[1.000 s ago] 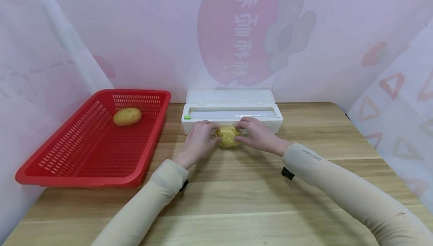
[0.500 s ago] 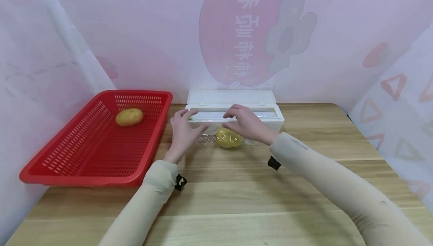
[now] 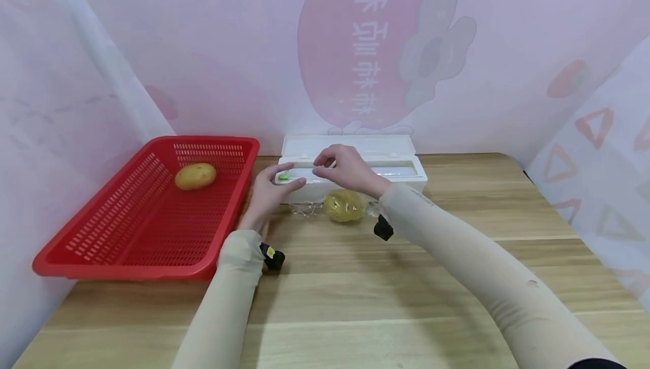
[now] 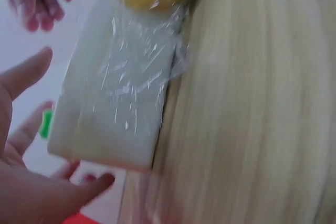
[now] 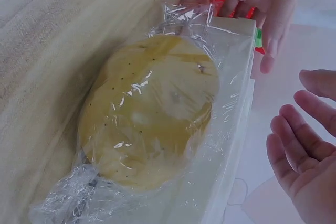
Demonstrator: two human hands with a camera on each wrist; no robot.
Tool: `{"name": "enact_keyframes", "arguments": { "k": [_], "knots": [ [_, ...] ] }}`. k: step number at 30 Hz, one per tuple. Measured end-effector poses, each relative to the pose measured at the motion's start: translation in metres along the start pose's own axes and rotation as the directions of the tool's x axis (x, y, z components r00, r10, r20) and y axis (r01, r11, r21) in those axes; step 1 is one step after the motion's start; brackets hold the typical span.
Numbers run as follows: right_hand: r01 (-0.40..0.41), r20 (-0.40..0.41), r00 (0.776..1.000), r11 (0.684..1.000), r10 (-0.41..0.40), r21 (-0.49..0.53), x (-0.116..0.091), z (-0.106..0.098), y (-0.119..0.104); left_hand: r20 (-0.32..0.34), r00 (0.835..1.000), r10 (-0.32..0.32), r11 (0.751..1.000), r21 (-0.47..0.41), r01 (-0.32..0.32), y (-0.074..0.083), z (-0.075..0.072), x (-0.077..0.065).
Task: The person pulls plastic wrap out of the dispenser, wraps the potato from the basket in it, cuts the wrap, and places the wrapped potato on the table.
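A potato (image 3: 345,206) wrapped in cling film (image 4: 131,72) lies against the front of a white cling film dispenser (image 3: 317,190), its lid raised. Film still runs from the potato over the dispenser's front. My left hand (image 3: 266,193) is at the dispenser's left end, thumb and fingers spread around the corner by the green slide cutter (image 3: 283,176); whether it touches is unclear. Above the dispenser hovers my right hand (image 3: 349,170), its fingers loosely bent and nothing in them. In the right wrist view, crumpled film (image 5: 79,195) gathers at one end of the potato.
On the left stands a red plastic basket (image 3: 215,233) with a bare potato (image 3: 196,176) inside. The wooden table (image 3: 355,301) stretches toward me and to the right. A printed pink wall sheet (image 3: 228,64) hangs close behind the dispenser.
Both hands have let go of the wrapped potato's ends. My left hand has moved left to the dispenser's end, and my right has risen and shifted left over the dispenser.
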State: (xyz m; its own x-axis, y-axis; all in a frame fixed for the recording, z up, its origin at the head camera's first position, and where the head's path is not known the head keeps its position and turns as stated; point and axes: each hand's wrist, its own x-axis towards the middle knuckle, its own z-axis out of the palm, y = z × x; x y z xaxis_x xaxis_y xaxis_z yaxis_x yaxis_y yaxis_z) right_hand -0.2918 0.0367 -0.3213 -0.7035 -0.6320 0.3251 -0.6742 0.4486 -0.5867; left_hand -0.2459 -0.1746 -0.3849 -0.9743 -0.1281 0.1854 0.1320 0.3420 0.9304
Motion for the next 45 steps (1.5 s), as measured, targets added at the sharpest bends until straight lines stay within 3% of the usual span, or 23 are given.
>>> {"name": "enact_keyframes", "arguments": {
  "k": [4,11,23,30,39,45],
  "knots": [
    [-0.015,0.003,1.0,0.999,0.015,0.036,0.002,0.0,0.002,0.054,0.998,-0.012,1.0,-0.026,0.013,-0.008,-0.008,0.0],
    [-0.01,0.033,0.999,0.998,0.008,0.063,0.01,0.005,-0.001,0.067,0.998,0.012,0.998,-0.066,-0.008,-0.022,-0.016,0.002],
    [-0.124,0.12,0.987,0.978,0.105,0.165,0.032,0.026,-0.008,0.085,0.996,0.027,0.997,-0.078,-0.02,-0.022,-0.019,0.008],
    [-0.146,0.116,0.986,0.964,0.122,0.224,0.035,0.045,-0.007,0.109,0.991,0.084,0.993,-0.088,-0.074,-0.024,-0.017,0.011],
    [-0.136,0.06,0.99,0.973,0.127,0.188,0.037,0.06,-0.012,0.102,0.991,0.09,0.995,0.038,-0.095,-0.021,-0.016,0.009],
    [-0.14,0.06,0.99,0.974,0.131,0.18,0.041,0.065,-0.014,0.101,0.993,0.069,0.996,0.055,-0.075,-0.022,-0.016,0.008]
  ]
}}
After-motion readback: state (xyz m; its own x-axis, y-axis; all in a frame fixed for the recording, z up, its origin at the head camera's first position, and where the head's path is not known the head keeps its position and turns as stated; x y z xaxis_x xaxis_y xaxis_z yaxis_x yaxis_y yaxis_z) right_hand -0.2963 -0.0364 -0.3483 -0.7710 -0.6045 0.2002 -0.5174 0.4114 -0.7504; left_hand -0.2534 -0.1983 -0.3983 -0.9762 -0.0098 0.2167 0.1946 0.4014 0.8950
